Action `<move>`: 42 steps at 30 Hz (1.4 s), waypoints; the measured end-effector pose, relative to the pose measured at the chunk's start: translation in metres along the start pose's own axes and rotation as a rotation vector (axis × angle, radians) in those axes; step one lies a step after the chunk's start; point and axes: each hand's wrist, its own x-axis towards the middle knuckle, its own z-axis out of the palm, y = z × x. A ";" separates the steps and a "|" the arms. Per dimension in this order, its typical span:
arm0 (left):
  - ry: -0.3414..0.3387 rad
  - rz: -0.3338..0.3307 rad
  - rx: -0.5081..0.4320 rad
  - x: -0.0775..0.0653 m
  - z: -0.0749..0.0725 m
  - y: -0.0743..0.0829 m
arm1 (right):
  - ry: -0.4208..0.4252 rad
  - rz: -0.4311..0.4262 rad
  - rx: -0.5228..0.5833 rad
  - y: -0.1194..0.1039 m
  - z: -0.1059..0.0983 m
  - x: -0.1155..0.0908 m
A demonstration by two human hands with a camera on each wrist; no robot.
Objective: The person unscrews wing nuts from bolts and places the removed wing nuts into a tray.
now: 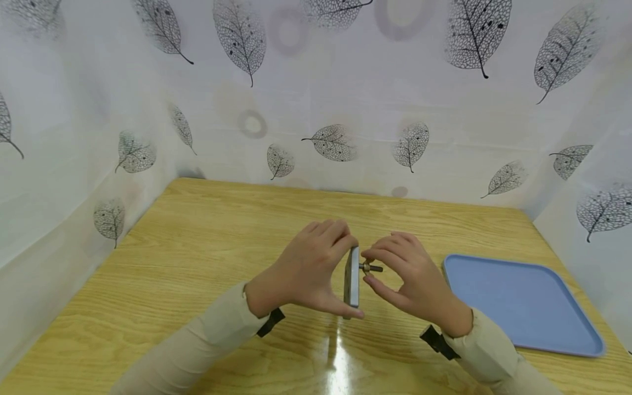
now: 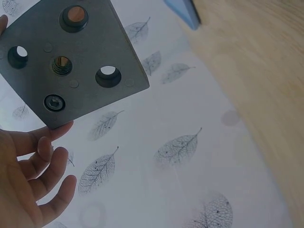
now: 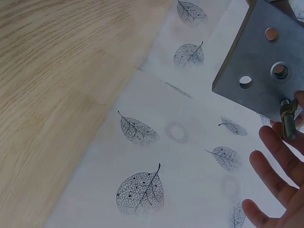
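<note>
My left hand point(image 1: 316, 266) holds a square grey metal plate point(image 1: 351, 277) by its edges, fingers above and thumb below, up off the table. Several round holes pierce the plate point(image 2: 80, 57), the middle one threaded. A socket-head bolt point(image 2: 54, 102) sits in one corner hole, its threaded shank point(image 1: 377, 269) pointing out toward my right hand point(image 1: 412, 274). On that shank is a brass-coloured nut point(image 3: 288, 110) with what look like wings. The right thumb and index finger pinch at the nut from below and above, the other fingers spread loosely.
A blue tray point(image 1: 518, 302) lies at the right side of the wooden table point(image 1: 222, 230). White curtains point(image 1: 336, 99) with leaf prints hang behind the table and along both sides.
</note>
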 end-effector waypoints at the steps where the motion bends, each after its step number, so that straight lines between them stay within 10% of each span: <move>1: 0.000 0.001 0.003 0.000 0.000 0.000 | -0.001 -0.001 -0.003 0.000 0.000 0.000; 28: 0.007 -0.005 0.012 -0.001 0.002 -0.002 | 0.201 -0.280 0.052 -0.003 0.004 0.008; 42: -0.004 -0.011 -0.015 -0.002 0.002 -0.001 | 0.048 -0.022 0.029 0.000 0.003 0.002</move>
